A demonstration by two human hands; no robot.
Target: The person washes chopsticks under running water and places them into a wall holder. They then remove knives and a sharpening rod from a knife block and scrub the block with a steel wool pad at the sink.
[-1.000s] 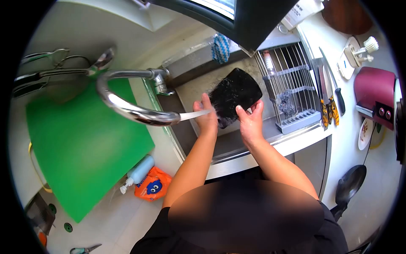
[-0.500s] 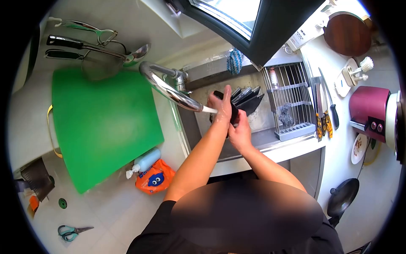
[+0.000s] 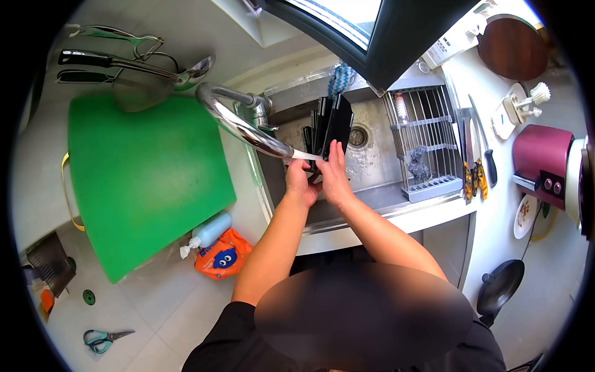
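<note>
A black holder-like piece with several flat, silver-edged plates [image 3: 338, 124] is tilted over the sink, under the faucet's stream. My left hand [image 3: 300, 184] is closed around its near left end, with some fingers hidden behind it. My right hand [image 3: 335, 177] grips the near right side, its fingers stretched along the black face and its thumb by the water. The chrome faucet [image 3: 248, 133] reaches in from the left, and its running water [image 3: 305, 155] falls between my hands. Below lies the wet steel sink [image 3: 378, 167] with its round drain [image 3: 357, 136].
A metal drying rack [image 3: 424, 139] spans the sink's right side, with knives [image 3: 474, 155] beside it. A green cutting board [image 3: 149, 180], a blue bottle [image 3: 212, 230] and an orange packet [image 3: 224, 254] are to the left. The open window frame [image 3: 378, 59] juts over the back.
The black piece has turned so its plates point toward the back of the sink, uncovering the drain. My left hand has drawn back toward me; my right hand has shifted slightly left and up.
</note>
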